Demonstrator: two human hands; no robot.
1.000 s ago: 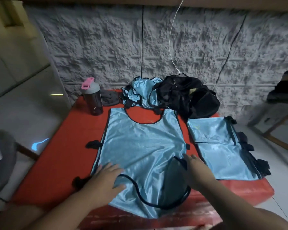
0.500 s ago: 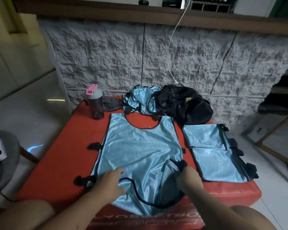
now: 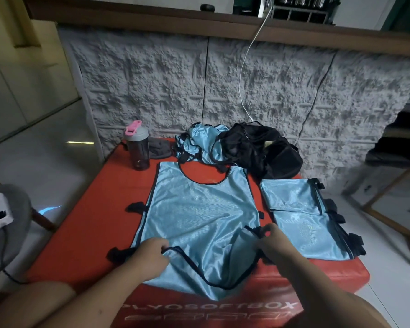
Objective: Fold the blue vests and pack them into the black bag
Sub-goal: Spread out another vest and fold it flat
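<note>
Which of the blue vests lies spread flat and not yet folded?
The middle vest, held by both hands. The right ones are folded; the rear ones are crumpled.

One spread blue vest [image 3: 199,214]; two folded vests [image 3: 298,216]; one crumpled vest heap [image 3: 199,143]; one black bag [image 3: 260,147]; one bottle [image 3: 137,147].

blue vest [image 3: 199,209], black bag [image 3: 265,152], red box [image 3: 92,233]

**Lettering on the red box**

The near front face of the red box [image 3: 223,311] carries pale capital letters reading "PLYOSOFTBOX". A second, smaller line of pale marks sits just beneath it, too blurred to read. No other readable text appears in the scene.
</note>
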